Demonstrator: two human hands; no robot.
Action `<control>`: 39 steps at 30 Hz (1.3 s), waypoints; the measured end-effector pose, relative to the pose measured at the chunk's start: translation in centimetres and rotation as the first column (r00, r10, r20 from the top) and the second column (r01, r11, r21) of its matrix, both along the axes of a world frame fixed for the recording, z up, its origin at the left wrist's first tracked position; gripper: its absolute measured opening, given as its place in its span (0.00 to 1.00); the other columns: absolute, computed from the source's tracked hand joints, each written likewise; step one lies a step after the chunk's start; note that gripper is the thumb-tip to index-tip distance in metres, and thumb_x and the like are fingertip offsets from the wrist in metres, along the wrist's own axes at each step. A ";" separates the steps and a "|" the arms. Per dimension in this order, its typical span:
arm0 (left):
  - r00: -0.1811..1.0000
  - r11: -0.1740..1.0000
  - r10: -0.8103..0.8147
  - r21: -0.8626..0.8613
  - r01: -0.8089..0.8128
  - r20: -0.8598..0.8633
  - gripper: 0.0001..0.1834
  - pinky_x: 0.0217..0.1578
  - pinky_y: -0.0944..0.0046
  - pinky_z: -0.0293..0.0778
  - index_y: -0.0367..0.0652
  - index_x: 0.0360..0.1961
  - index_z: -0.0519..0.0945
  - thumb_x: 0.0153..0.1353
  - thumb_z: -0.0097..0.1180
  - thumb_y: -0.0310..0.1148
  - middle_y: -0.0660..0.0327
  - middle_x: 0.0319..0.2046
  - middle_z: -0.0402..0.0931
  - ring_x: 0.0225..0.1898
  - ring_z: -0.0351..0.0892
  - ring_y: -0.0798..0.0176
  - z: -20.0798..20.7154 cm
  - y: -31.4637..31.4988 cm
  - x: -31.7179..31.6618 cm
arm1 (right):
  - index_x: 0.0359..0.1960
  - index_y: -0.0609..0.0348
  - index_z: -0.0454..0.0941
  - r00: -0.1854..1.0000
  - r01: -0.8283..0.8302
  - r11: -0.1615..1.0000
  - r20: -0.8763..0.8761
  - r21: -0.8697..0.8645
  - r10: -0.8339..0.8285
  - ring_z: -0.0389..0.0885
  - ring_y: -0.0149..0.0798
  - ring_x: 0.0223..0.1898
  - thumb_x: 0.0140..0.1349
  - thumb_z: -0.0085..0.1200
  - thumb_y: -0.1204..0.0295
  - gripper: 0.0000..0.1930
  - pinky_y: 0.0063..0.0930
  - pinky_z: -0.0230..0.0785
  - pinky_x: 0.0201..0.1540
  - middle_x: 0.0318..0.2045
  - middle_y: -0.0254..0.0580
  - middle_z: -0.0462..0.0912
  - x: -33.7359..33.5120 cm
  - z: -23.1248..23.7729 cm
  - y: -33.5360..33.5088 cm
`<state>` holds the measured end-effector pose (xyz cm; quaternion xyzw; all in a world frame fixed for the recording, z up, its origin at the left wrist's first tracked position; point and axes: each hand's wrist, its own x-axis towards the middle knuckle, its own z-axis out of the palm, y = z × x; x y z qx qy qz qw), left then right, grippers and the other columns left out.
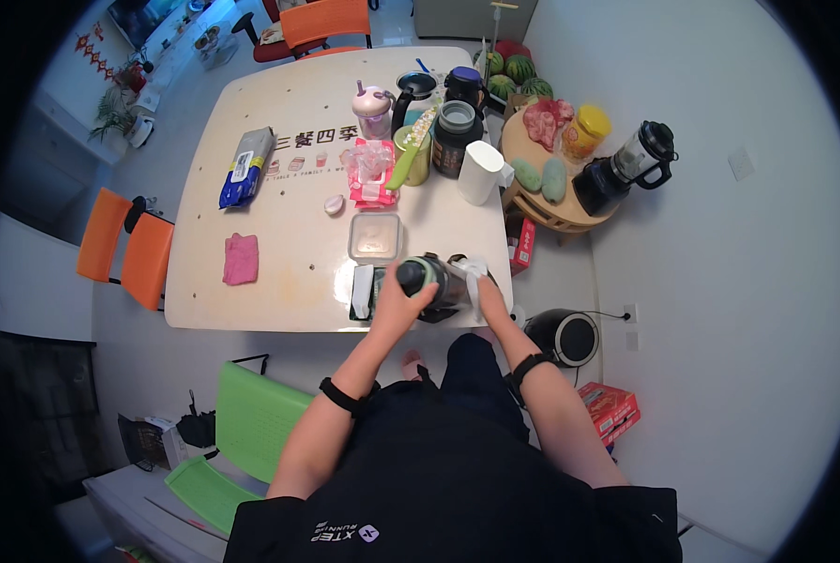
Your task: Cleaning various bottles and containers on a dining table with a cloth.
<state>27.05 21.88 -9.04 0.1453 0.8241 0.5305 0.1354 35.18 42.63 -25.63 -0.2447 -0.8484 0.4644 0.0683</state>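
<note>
My left hand (397,308) is wrapped round the capped end of a dark bottle (444,284) with a black cap and a pale green ring, tilted over the table's near edge. At the bottle's other end, my right hand (491,298) is closed on a crumpled white tissue or cloth (473,274) pressed near the bottle; blur hides the exact contact. Left of the bottle is a dark box with a white tissue (362,291) showing. Just beyond it sits a clear square container (375,238) with something pale inside.
The white table (293,220) also holds a wipes pack (247,169), a pink cloth (241,260), a pink packet (373,192), a white pitcher-like container (479,174) and a black jar (457,141). At right, a round wooden stand (561,211) bears a blender (624,169).
</note>
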 end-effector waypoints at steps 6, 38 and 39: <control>0.957 0.961 -0.226 -0.206 0.187 -0.185 0.44 0.49 0.55 0.70 0.36 0.59 0.60 0.44 0.67 0.45 0.44 0.52 0.68 0.51 0.72 0.44 4.6 1.7 1.2 | 0.59 0.63 0.63 0.865 -0.005 0.021 -0.015 -1.000 -0.502 0.70 0.48 0.57 0.67 0.34 0.62 0.23 0.44 0.61 0.60 0.56 0.49 0.70 2.8 11.1 1.4; 0.870 0.729 0.415 0.474 -0.493 0.266 0.17 0.50 0.66 0.63 0.34 0.53 0.67 0.66 0.42 0.32 0.55 0.47 0.71 0.48 0.69 0.64 3.0 -4.3 -1.6 | 0.53 0.55 0.69 0.987 -0.131 0.825 -0.008 0.550 0.162 0.65 0.53 0.52 0.39 0.70 0.69 0.35 0.40 0.65 0.53 0.51 0.51 0.64 -4.8 21.6 -5.1; 0.872 0.728 0.411 0.480 -0.489 0.266 0.17 0.50 0.66 0.63 0.34 0.53 0.67 0.66 0.42 0.32 0.55 0.47 0.71 0.48 0.69 0.64 3.1 -4.3 -1.7 | 0.51 0.54 0.70 0.986 -0.068 0.845 -0.091 0.530 0.136 0.66 0.52 0.51 0.39 0.70 0.69 0.33 0.39 0.65 0.53 0.51 0.51 0.64 -4.4 21.0 -3.3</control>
